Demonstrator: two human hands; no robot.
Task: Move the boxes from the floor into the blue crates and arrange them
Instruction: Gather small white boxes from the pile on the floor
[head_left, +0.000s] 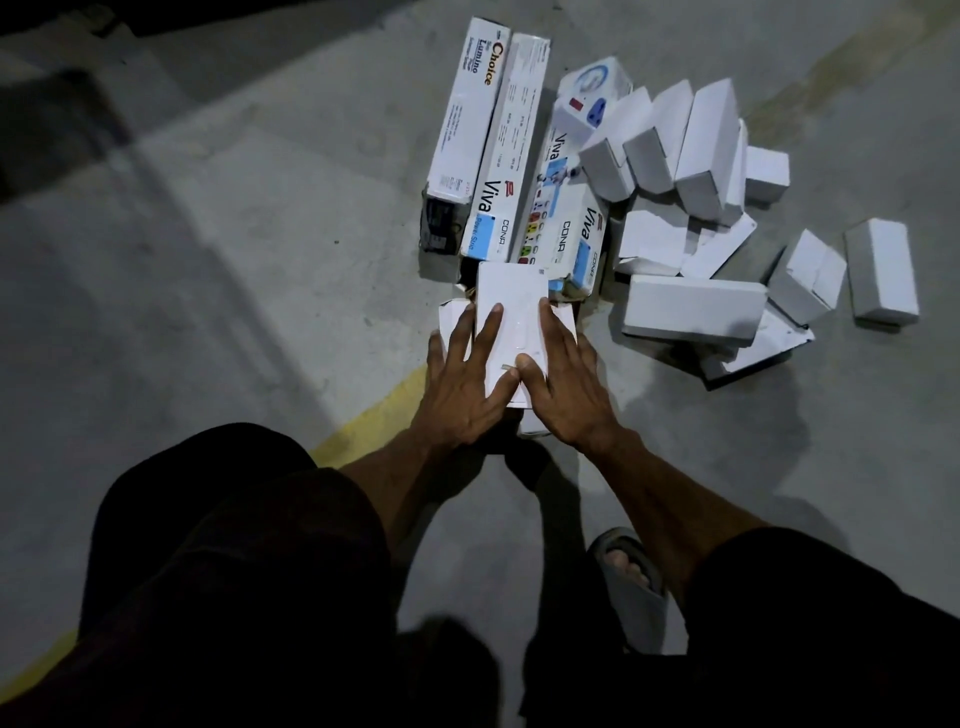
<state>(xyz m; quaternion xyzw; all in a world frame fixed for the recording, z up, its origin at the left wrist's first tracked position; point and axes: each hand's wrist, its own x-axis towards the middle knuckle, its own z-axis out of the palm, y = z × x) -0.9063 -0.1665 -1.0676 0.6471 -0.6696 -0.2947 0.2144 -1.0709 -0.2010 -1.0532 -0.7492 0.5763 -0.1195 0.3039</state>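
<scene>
Hands (514, 384) covering white box (511, 296), underside hidden

white boxes (693, 306), grey floor (260, 260), yellow line (374, 421)

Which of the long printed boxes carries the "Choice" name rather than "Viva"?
The Choice box, the leftmost of the long printed boxes, lying beside the Viva box; its name is in red-orange lettering.

Choice Lumino box (470, 106) | Viva CONA box (506, 156)
</scene>
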